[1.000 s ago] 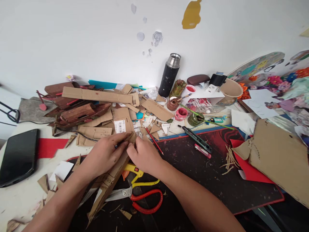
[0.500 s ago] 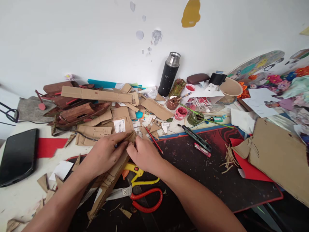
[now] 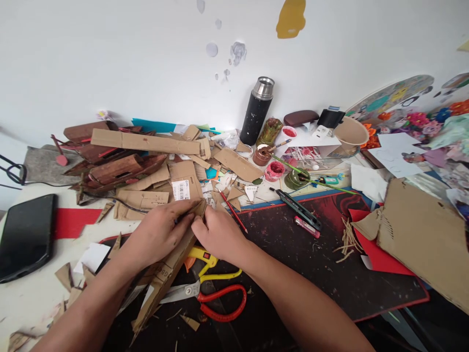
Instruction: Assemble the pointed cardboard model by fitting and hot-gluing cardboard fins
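Note:
My left hand [image 3: 157,233] and my right hand [image 3: 217,233] meet over the far end of a long folded cardboard strip [image 3: 164,278] that slants down to the left on the dark mat [image 3: 311,264]. Both hands pinch that end with fingers closed on it. Just below my right hand lie a yellow glue gun [image 3: 203,259] and red-handled scissors [image 3: 216,298], partly under the strip. A red pencil [image 3: 233,211] lies just beyond my right hand.
A heap of cardboard scraps [image 3: 146,161] fills the back left. A black phone [image 3: 25,235] lies at the far left. A black flask [image 3: 258,111], paint pots [image 3: 274,171], a black cutter [image 3: 298,209] and a large cardboard sheet [image 3: 425,234] stand to the right.

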The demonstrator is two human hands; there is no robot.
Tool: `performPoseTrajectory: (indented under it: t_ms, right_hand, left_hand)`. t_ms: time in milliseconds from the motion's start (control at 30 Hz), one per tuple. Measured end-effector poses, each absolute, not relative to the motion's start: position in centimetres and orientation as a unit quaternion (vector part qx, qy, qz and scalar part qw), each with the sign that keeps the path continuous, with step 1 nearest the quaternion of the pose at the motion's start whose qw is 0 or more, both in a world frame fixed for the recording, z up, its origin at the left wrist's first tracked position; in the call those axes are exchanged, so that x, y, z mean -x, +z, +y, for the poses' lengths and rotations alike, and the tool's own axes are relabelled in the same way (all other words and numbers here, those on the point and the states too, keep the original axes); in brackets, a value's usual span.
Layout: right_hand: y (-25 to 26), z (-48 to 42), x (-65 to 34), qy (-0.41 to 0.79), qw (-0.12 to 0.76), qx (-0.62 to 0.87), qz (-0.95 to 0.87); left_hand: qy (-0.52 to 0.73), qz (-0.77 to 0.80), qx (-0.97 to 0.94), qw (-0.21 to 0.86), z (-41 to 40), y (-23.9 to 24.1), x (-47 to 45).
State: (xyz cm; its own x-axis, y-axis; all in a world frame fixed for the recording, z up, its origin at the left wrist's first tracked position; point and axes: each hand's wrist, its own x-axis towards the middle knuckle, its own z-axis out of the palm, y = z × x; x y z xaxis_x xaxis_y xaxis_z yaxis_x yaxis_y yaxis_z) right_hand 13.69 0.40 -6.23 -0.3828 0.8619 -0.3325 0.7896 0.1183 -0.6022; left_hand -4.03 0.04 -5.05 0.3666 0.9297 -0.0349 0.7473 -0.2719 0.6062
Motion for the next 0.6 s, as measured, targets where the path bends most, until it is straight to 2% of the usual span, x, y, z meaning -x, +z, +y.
performPoseTrajectory:
  t_ms: [600]
  right_hand:
    - [-6.39, 0.37, -13.67, 0.365, 0.045, 0.55, -0.75]
  left_hand:
    - [0.166, 0.536, -0.781, 0.276, -0.03, -5.28, 4.23]
